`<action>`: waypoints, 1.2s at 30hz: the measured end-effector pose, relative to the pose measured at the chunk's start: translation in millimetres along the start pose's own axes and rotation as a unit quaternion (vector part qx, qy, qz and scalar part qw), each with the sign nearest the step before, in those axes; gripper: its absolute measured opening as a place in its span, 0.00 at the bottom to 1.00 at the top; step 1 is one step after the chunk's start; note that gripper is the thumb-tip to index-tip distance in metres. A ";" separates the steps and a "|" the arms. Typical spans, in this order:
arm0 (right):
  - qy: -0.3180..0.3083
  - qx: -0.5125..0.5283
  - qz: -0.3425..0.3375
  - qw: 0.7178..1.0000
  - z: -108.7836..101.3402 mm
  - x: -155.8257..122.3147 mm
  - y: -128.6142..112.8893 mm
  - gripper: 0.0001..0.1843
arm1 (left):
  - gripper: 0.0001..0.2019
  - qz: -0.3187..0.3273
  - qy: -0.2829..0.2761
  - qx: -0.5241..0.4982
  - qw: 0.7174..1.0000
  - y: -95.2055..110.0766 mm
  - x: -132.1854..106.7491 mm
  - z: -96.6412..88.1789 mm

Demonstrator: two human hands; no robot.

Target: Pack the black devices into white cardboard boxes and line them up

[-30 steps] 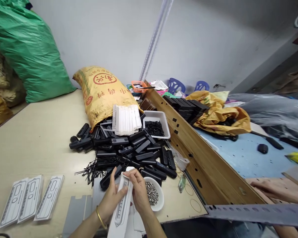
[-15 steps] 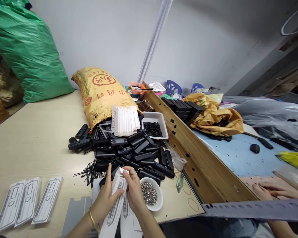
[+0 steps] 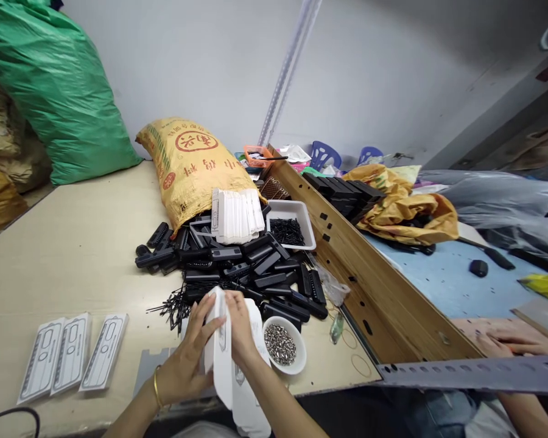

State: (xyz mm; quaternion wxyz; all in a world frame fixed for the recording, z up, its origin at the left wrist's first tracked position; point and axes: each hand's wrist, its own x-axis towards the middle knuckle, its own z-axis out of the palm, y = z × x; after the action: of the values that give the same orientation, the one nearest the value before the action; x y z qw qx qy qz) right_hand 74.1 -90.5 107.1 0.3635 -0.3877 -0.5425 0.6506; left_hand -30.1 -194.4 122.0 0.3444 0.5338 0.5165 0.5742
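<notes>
Head view: a white printed sleeve (image 3: 220, 350) is clasped edge-on between left hand (image 3: 186, 360) and right hand (image 3: 240, 328); its print is hidden.

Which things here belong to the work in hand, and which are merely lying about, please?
In hand: white box, held by left hand and right hand; black parts; screw bowl; finished boxes.

Lying about: yellow sack; green bag; white tray.
</notes>
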 end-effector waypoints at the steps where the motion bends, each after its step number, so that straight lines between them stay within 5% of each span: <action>1: -0.070 -0.068 -0.024 0.995 4.0 2.0 3.1 0.12 | 0.28 0.014 0.032 0.038 0.999 2.5 -0.9 -5.6; 3: -0.206 -0.257 -0.106 0.938 8.5 3.5 13.4 0.07 | 0.27 -0.040 0.131 0.096 0.986 5.1 -1.2 -18.5; 5: -0.286 -0.446 -0.202 0.824 7.3 5.5 26.2 0.09 | 0.29 -0.136 0.208 0.159 0.956 2.8 -1.2 -30.9; 7: -0.325 -0.559 -0.261 0.717 1.2 11.2 34.0 0.12 | 0.32 -0.185 0.231 0.220 0.930 -4.7 -2.0 -38.2; 8: -0.332 -0.578 -0.270 0.694 -3.1 15.6 33.4 0.13 | 0.33 -0.186 0.228 0.237 0.926 -9.9 -2.7 -39.3; 9: -0.323 -0.575 -0.269 0.702 -8.0 20.4 28.9 0.14 | 0.33 -0.180 0.221 0.243 0.927 -15.4 -3.4 -38.6; 10: -0.293 -0.549 -0.262 0.738 -13.1 25.0 20.4 0.17 | 0.32 -0.172 0.217 0.243 0.929 -20.7 -3.8 -36.3; 13: -0.133 -0.340 -0.215 0.906 -24.9 31.6 -19.8 0.28 | 0.30 -0.161 0.193 0.231 0.940 -30.8 -2.2 -22.7; 14: -0.110 -0.252 -0.195 0.941 -25.9 30.4 -33.6 0.29 | 0.30 -0.157 0.177 0.223 0.946 -31.5 -0.3 -16.7; 16: -0.082 -0.148 -0.179 0.969 -22.9 24.5 -53.8 0.27 | 0.30 -0.143 0.142 0.196 0.960 -29.7 4.7 -5.0; 18: -0.125 -0.173 -0.206 0.955 -16.6 18.8 -61.1 0.24 | 0.30 -0.134 0.133 0.159 0.969 -26.9 9.1 3.4; 21: -0.225 -0.325 -0.245 0.885 -15.4 24.1 -51.2 0.13 | 0.28 -0.146 0.156 0.124 0.969 -28.3 9.4 4.9; 26: -0.160 -0.528 -0.186 0.813 -38.5 62.4 -7.4 0.07 | 0.32 -0.169 0.210 0.106 0.957 -44.1 4.0 0.8; 31: -0.142 -0.529 -0.183 0.817 -49.4 82.7 21.0 0.14 | 0.33 -0.164 0.210 0.076 0.961 -53.8 14.6 21.1; 36: -0.088 -0.463 -0.192 0.861 -65.3 88.8 -0.7 0.11 | 0.33 -0.144 0.203 0.067 0.966 -50.5 22.9 33.2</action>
State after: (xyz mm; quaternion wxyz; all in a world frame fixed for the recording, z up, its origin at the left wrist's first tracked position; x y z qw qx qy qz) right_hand 94.2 16.6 90.7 0.2108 -0.3405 -0.8747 0.2729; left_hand -10.2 -153.7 76.0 0.2750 0.3482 0.6841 0.5789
